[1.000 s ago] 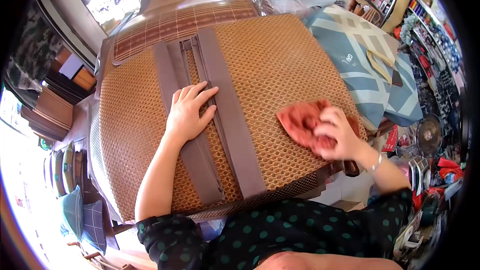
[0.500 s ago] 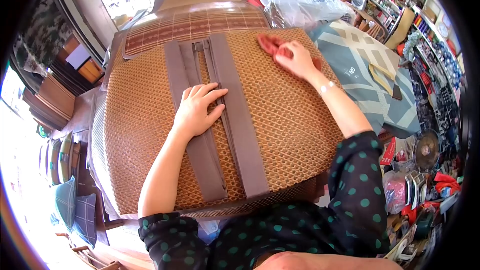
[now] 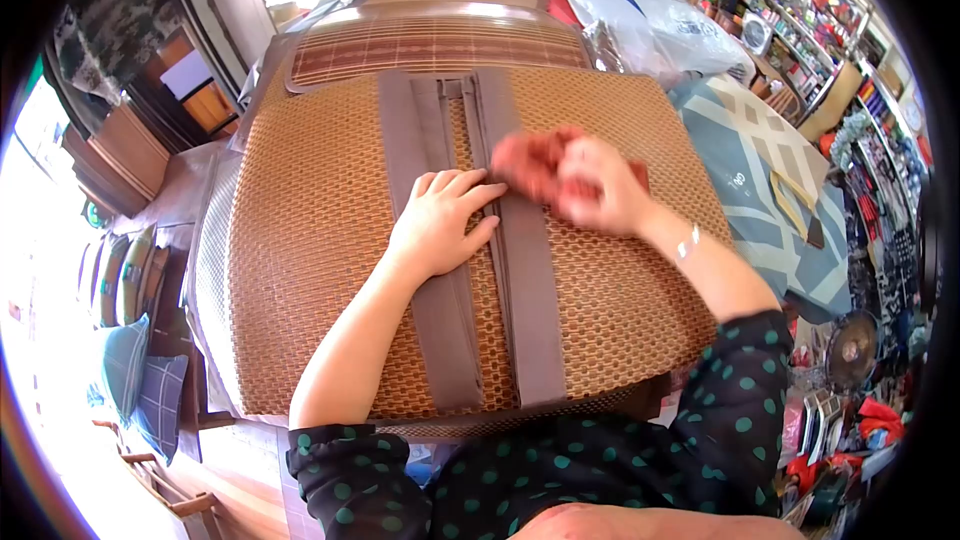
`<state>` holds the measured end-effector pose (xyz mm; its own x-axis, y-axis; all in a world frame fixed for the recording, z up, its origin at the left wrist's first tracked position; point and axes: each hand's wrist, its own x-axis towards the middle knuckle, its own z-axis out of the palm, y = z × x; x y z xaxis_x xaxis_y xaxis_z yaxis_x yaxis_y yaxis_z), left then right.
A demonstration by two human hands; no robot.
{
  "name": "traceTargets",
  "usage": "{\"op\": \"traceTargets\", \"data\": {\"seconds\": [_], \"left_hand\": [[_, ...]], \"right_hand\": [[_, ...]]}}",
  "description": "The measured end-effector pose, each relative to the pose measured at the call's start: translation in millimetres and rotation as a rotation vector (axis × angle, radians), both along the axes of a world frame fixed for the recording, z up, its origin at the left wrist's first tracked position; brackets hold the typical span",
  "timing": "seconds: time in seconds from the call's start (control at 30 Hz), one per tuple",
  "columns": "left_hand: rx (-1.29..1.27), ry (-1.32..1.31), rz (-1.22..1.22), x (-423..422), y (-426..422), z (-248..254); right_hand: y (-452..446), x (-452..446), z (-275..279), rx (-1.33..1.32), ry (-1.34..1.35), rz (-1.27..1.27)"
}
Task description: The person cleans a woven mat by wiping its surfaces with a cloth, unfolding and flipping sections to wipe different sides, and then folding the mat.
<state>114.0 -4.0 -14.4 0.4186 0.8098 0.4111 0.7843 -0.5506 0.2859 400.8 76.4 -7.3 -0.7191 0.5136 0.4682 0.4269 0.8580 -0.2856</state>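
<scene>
Crowded shelves (image 3: 797, 52) are lining the background as the left hand (image 3: 442, 227) is lying spread across brown bands (image 3: 536, 325) on a coarsely woven mat (image 3: 625, 310). Near it, the blurred right hand (image 3: 602, 192) is clutching crumpled red cloth (image 3: 527, 167) over the mat; white lettering (image 3: 740, 180) on blue-grey fabric (image 3: 718, 145) is proving unreadable.

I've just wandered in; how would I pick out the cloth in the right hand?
Find the big golden-brown woven mat, crossed by two grey-brown bands. Partly hiding the right-hand band is the cloth, bunched in the right hand. Its rusty-red colour and crumpled shape set it apart from the flat bands and woven mat.
</scene>
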Motion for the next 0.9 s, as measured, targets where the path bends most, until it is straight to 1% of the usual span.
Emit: {"op": "traceTargets", "data": {"seconds": [0.03,0.1,0.13,0.2,0.23,0.3,0.37,0.4,0.43,0.47,0.53,0.57,0.63,0.67,0.73,0.77,0.83,0.87,0.9], "left_hand": [[0.001,0.012,-0.006,0,-1,0],[-0.003,0.016,0.005,-1,1,-1],[-0.010,0.009,-0.003,-2,2,-1],[-0.006,-0.001,-0.011,-2,2,-1],[-0.004,0.006,-0.011,-2,3,-1],[-0.007,-0.010,-0.029,-4,4,-1],[0.004,-0.008,-0.041,-5,4,-1],[0.016,-0.016,-0.044,-4,5,-2],[0.012,-0.023,-0.041,-4,4,-2],[0.006,-0.022,-0.041,-3,4,-2],[-0.008,-0.017,-0.038,-2,3,-1],[-0.003,-0.020,-0.035,-1,1,-1],[0.003,-0.017,-0.026,-1,1,0],[0.002,-0.013,-0.019,-1,0,0],[0.002,-0.002,-0.022,2,1,0],[0.005,0.009,-0.017,2,1,-1],[0.016,0.018,0.002,1,1,-2],[0.010,0.024,0.003,2,1,-2],[0.005,0.034,0.003,2,2,-1]], "right_hand": [[37,-10,3,-0.019,0.092,-0.012],[103,-16,-8,-0.095,0.031,-0.302],[129,-19,-15,-0.013,0.024,-0.420],[143,-28,-19,0.111,0.002,-0.611],[140,-30,-17,0.111,0.009,-0.612],[118,-27,-16,0.091,-0.029,-0.546],[66,-17,-7,-0.034,0.021,-0.287],[30,-13,2,-0.033,0.052,-0.114],[-10,-5,0,0.113,0.066,-0.055],[-52,4,6,0.111,0.025,-0.009],[-123,29,1,0.044,-0.018,0.118],[-150,38,1,-0.001,-0.048,0.176],[-172,50,9,-0.082,-0.158,0.268],[-162,55,8,-0.091,-0.162,0.282],[-118,54,6,0.012,-0.080,0.226],[-87,54,2,0.082,-0.034,0.124],[-17,54,-6,0.069,0.118,-0.105],[20,56,-7,0.011,0.172,-0.189],[60,63,-18,0.047,0.216,-0.282]]}}
